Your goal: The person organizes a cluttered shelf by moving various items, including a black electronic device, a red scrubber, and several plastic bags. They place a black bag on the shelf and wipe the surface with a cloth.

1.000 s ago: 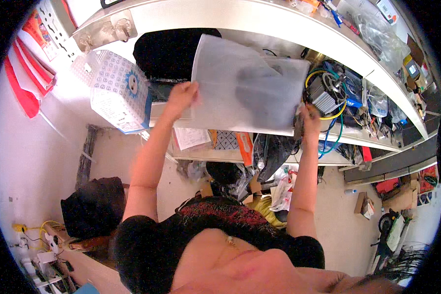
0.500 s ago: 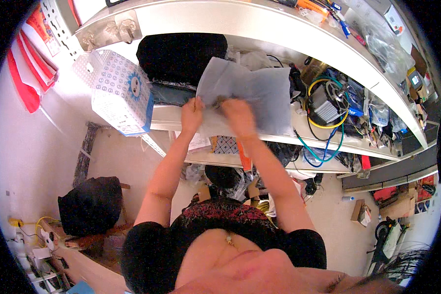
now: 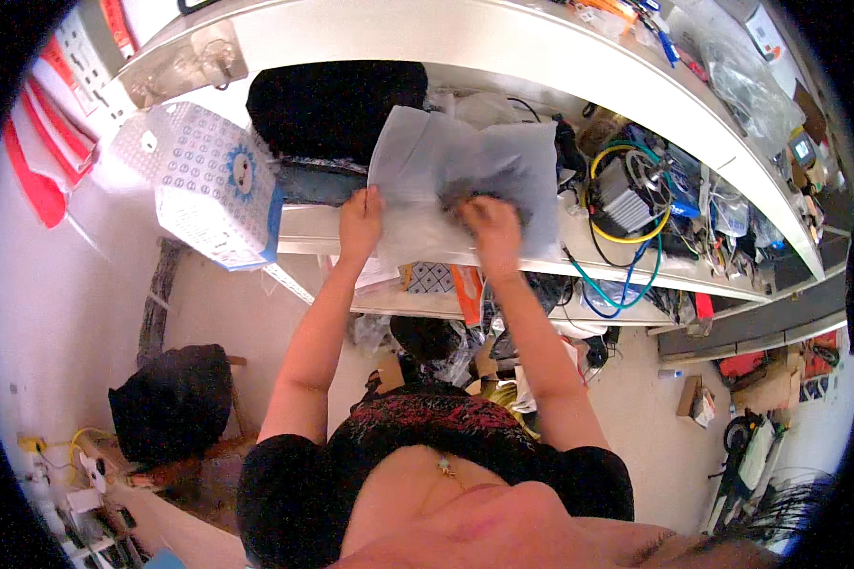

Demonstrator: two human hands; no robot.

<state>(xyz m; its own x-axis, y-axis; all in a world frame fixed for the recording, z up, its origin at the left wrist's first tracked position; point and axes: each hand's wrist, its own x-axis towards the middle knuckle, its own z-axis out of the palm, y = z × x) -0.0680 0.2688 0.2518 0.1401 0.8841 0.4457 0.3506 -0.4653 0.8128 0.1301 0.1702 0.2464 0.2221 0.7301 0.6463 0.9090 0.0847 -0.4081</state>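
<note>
A translucent whitish plastic bag point(image 3: 410, 152) lies across the shelf in front of me. My left hand point(image 3: 361, 226) pinches its left edge, with fingers closed. Over the bag's middle, my right hand point(image 3: 493, 228) has its fingers curled together at a dark, blurred clump point(image 3: 503, 187). Whether that clump is inside the bag or on top of it, I cannot tell. Behind the bag's left part stands a black cloth-like bundle point(image 3: 337, 106).
A white patterned carton with a blue sun figure point(image 3: 220, 185) stands at the left. To the right, a grey finned motor-like part point(image 3: 624, 194) sits among looped yellow and green cables point(image 3: 588, 277). An upper shelf edge point(image 3: 427, 27) arches overhead. A black-covered chair point(image 3: 171, 398) stands lower left.
My right hand has moved right across the bag, and the dark clump shows larger and farther right. The left hand keeps hold of the bag's left edge. The view has shifted slightly.
</note>
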